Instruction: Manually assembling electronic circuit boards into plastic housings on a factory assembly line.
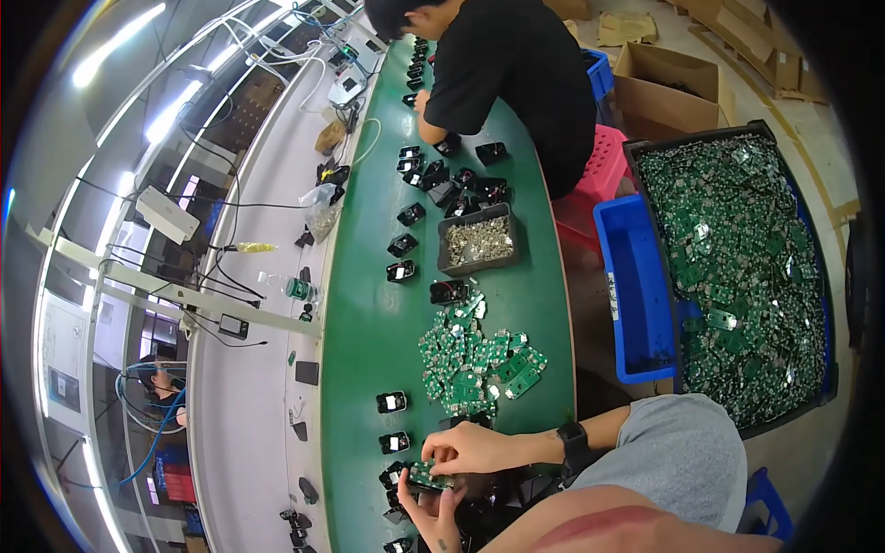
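Note:
Near the lower edge, a green circuit board is held between the thumb and fingers of my left hand. Something dark shows under the board, but I cannot tell whether it is a housing. My right hand, with a dark watch on its wrist, comes in from the right; its bent fingers pinch at the board's upper edge. Beyond my hands lies a loose heap of green circuit boards. Small black housings stand in a row left of the heap and beside my left hand.
On the green tabletop, a grey bin of small metal parts sits past the boards. A person in black works at the far end. At right are a large bin of circuit boards, a blue bin and a pink stool.

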Demonstrator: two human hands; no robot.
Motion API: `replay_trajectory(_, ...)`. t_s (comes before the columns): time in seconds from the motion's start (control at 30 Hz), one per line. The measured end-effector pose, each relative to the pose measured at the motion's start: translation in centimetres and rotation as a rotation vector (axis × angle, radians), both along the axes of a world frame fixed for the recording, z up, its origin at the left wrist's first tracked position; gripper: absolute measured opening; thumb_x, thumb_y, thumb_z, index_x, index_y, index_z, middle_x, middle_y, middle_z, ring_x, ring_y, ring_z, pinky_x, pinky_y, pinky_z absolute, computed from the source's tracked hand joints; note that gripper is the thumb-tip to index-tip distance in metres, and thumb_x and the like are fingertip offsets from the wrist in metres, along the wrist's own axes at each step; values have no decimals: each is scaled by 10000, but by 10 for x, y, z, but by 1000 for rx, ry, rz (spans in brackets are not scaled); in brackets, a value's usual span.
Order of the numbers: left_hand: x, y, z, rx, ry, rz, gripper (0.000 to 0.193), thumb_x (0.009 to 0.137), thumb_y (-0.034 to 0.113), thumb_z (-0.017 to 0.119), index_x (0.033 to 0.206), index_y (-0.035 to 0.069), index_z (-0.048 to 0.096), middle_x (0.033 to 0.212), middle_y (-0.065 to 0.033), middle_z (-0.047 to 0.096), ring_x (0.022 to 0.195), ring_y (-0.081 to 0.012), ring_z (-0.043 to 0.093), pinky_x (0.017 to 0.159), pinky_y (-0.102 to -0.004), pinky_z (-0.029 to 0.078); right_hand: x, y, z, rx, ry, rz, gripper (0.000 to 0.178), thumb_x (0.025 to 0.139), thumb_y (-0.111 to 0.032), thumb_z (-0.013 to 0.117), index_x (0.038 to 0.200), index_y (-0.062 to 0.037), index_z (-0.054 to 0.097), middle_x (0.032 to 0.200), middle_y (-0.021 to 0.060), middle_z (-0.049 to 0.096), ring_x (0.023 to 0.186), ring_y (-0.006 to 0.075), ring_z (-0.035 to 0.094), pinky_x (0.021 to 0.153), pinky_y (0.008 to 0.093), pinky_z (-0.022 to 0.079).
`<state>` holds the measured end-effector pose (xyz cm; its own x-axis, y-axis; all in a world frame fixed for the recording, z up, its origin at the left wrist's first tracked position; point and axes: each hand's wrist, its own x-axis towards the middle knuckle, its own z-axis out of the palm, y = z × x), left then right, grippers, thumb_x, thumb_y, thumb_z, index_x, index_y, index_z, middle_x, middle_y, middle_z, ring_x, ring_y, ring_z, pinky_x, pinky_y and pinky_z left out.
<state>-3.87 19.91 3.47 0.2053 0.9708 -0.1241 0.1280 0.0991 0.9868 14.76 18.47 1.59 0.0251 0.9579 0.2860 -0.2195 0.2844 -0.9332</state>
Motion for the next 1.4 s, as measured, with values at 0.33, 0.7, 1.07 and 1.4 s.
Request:
replay_trajectory(0.33,13,-18,24,101,-39,-177,475,899,46,514,1324,102,309,960,-82,564,663,-93,529,539,-231,466,1,6,11,137,-82,-56,322,726,-129,727,1005,-15,615,920,115,603,806,192,613,703,306,489)
replay_trajectory(0.7,-28,-62,51,-40,-357,-164,659,958,59,439,1493,199,81,923,-52,510,720,-112,529,672,-272,498,-66,-15,25,-162,191,343,441,907,-59,509,1338,-6,436,1039,59,606,881,86,570,746,226,465)
replay_trajectory(1.07,-70,-91,47,16,-94,-65,688,936,14,355,1487,210,-6,695,-64,538,487,-132,530,527,-283,465,-105,-28,39,-198,-91,403,421,858,-114,626,1263,-46,533,959,-22,620,723,4,522,512,146,379)
replay_trajectory(1.4,-85,-102,53,199,5,89,480,915,33,456,1363,131,318,1052,-157,599,860,-253,665,756,-325,505,-126,-37,59,-173,-135,420,426,843,-35,614,1260,-50,526,998,0,613,813,38,550,586,156,415)
